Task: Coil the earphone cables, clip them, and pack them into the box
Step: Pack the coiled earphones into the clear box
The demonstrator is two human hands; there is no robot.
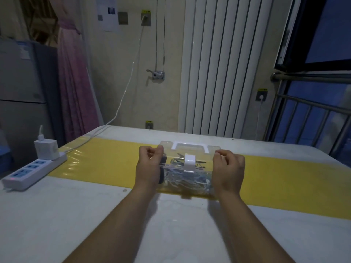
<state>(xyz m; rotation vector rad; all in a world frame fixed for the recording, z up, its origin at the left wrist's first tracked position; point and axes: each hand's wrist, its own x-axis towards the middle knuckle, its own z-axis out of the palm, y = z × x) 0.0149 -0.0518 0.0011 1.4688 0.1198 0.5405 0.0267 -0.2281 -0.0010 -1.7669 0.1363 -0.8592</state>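
box [207,154] (clear, cables [182,179] inside) | left hand [150,165] grips its left end | right hand [228,168] grips its right end

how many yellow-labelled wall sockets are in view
3: upper socket near the top, cable plugged in; right socket right of the radiator, also plugged; low socket just above the far edge of the table. Others may hide behind it.

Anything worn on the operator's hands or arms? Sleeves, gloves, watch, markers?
Nothing worn shows: left hand and right hand are ungloved; left forearm and right forearm are bare to the frame edge. No sleeves, watch, bands, cables or markers visible.
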